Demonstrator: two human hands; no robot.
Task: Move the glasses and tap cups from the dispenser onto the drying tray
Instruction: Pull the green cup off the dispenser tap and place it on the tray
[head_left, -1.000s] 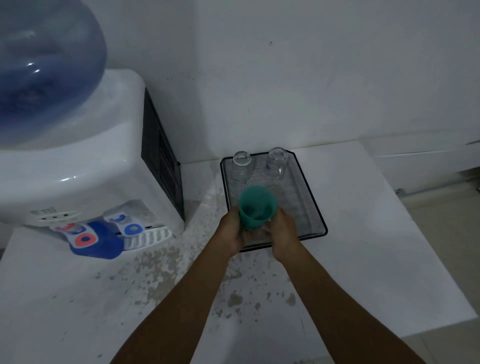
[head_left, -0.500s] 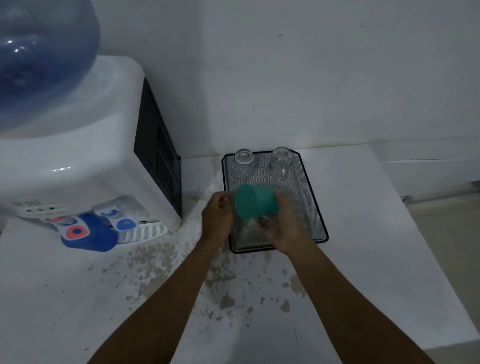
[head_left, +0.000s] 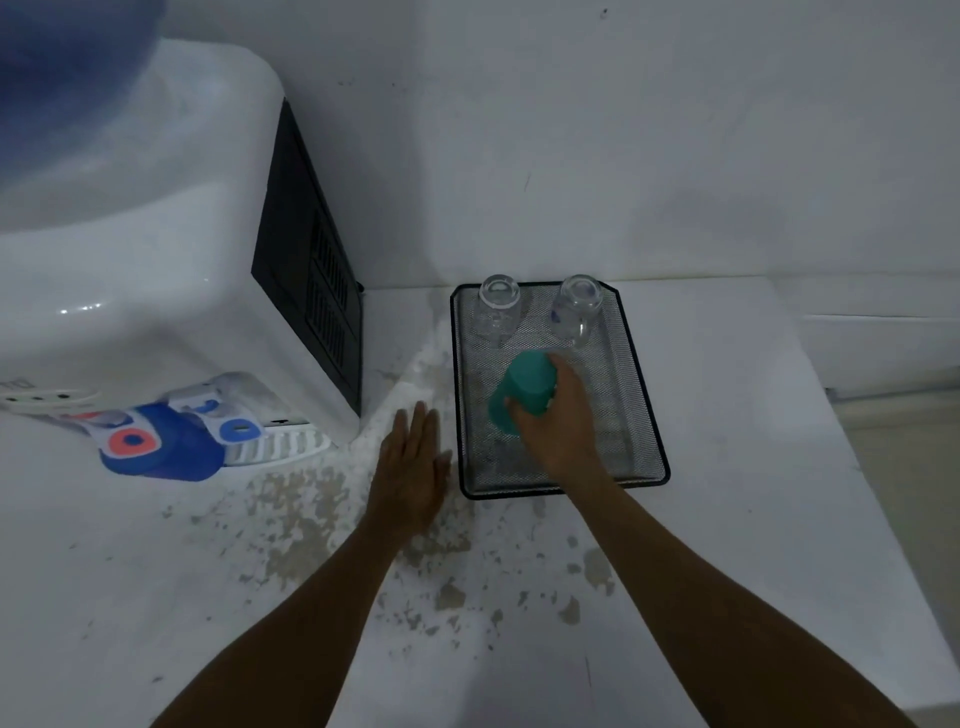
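The right hand grips a teal cup over the middle of the black mesh drying tray, its fingers wrapped round the cup's near side while the cup tilts away from the palm, base uppermost. The left hand lies flat and released on the stained white table, just beside the tray's left rim, holding nothing. Two clear glasses stand upside down along the tray's far edge, and the water dispenser sits at the left.

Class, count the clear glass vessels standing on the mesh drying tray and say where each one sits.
2. One clear glass stands upside down at the tray's far-left corner; a handled glass mug stands at its far-right corner. None appears hidden.
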